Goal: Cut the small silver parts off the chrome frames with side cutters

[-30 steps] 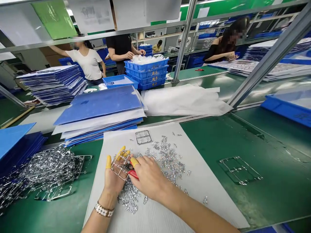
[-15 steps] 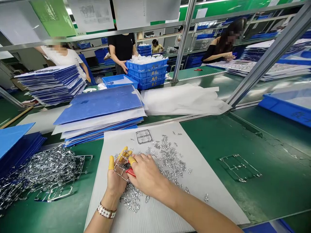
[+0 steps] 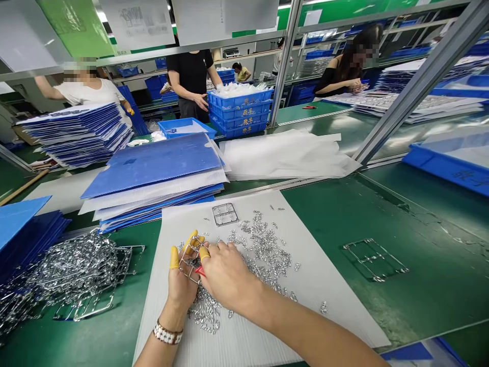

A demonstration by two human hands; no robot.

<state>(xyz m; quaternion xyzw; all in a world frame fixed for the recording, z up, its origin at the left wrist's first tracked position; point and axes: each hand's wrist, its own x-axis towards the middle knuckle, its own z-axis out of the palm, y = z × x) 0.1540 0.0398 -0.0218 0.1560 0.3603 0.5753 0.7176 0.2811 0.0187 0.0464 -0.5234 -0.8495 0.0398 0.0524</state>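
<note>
Currently: frame (image 3: 192,253) in left hand (image 3: 179,285), over sheet (image 3: 305,285).
Left fingers closed on frame; right hand (image 3: 229,278) clamped on red cutters (image 3: 199,270), tips at frame. Loose parts (image 3: 267,247) on sheet, beside and under hands; tangled pile (image 3: 78,265) left.

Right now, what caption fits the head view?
Left hand holds a metal frame; right hand holds a red-handled tool above silver pieces.

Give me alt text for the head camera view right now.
The left hand holds a metal frame while the right hand works at it with a red-handled tool, above loose silvery pieces on white paper.
</note>
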